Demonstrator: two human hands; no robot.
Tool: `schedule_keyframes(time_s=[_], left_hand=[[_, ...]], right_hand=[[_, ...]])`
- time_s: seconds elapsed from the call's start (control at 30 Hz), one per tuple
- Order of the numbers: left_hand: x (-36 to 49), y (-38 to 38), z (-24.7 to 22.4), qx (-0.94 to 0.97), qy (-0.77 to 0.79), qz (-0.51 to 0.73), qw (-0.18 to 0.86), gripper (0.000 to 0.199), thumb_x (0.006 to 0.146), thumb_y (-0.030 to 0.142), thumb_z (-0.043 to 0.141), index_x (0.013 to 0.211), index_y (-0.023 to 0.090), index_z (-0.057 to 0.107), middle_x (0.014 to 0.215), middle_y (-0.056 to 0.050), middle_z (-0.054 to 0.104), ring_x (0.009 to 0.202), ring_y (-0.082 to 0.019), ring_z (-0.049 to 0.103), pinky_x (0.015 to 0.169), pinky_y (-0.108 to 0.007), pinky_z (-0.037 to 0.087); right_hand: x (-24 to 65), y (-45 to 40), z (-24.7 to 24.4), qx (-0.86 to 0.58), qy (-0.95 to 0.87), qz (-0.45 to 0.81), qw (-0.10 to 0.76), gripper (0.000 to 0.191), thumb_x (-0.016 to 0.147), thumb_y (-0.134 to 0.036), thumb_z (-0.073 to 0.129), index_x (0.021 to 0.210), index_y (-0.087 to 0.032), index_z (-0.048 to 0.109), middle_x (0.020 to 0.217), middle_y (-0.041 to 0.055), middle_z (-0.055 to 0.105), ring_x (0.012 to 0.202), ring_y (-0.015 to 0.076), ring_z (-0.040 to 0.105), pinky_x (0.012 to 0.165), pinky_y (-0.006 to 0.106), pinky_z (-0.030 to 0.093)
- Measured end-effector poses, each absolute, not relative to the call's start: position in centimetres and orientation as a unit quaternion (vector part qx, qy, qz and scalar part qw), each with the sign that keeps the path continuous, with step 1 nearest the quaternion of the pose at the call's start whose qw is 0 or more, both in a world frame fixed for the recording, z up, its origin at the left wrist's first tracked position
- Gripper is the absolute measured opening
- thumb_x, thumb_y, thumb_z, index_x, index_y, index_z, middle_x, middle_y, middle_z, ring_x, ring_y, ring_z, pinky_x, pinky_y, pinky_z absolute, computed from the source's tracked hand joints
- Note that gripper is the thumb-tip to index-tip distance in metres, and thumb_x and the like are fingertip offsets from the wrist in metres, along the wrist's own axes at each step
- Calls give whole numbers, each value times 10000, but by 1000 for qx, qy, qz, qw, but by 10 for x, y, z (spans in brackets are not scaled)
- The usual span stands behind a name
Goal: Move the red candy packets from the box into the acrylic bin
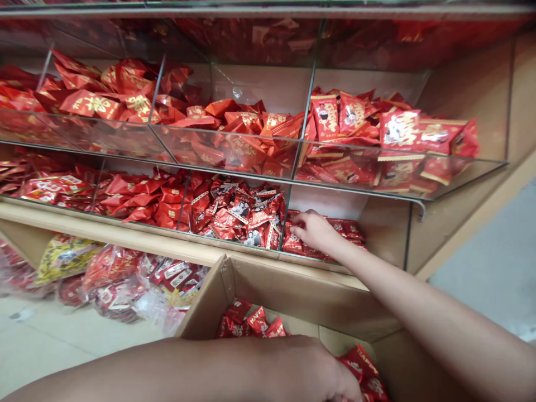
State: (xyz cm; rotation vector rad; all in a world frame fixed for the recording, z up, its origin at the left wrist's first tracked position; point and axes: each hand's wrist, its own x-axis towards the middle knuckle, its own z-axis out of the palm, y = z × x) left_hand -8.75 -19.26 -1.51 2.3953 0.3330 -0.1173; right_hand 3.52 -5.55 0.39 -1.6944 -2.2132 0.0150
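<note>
Over the open cardboard box (293, 285) at the bottom lies my left hand (318, 365), its fingers bent down and mostly hidden beside red candy packets (366, 371). More red packets (257, 321) lie in the box behind my left wrist. My right hand (310, 230) reaches into the lower right shelf compartment, fingers curled down at small red packets (347, 229); whether it holds one cannot be made out. Left of it, past a clear divider, is a compartment full of red and black packets (240, 212).
An upper shelf with clear dividers holds red packets (397, 131) above my right hand. Its clear front edge (360, 190) juts out with a hook at the right. Plastic bags of packets (111, 271) lie on the floor under the shelf at the left.
</note>
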Motion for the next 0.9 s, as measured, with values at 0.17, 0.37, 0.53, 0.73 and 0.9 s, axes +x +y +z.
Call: schedule_keyframes(time_s=[0.17,0.37,0.53,0.73,0.9], left_hand=[[-87,-192,-18,925,130,-58,352,203,722,77,544,915,81,608,723,-14,621,617,-67,528,518,-110,345],[-88,-192,-22,936,136,-45,320,162,751,140,529,888,118,613,721,-5,631,618,-72,537,523,-123,356],[-87,-191,-26,939,143,-40,312,160,758,193,525,887,152,609,737,5,646,621,-76,549,528,-130,368],[-88,-193,-25,947,138,-124,262,240,760,240,507,956,152,613,779,-32,660,637,-119,561,499,-173,370],[-94,-190,-41,941,124,-241,203,122,671,225,555,743,156,625,612,-25,621,500,-144,508,392,-209,316]], right_hand=[[28,-53,1,-563,-817,11,122,346,733,-374,569,952,-115,641,974,143,631,916,233,569,770,275,400],[27,-43,4,-575,-812,17,98,369,732,-403,567,930,-103,647,953,146,651,878,243,596,707,274,419],[30,-46,4,-570,-815,20,103,280,750,-366,551,886,-148,662,906,103,672,833,219,612,672,259,424],[30,-53,13,-561,-815,1,143,235,750,-307,548,860,-133,662,903,117,661,839,221,594,708,274,408],[52,-108,45,-554,-814,17,176,241,804,-293,429,819,-156,627,821,66,658,739,166,585,669,259,411]])
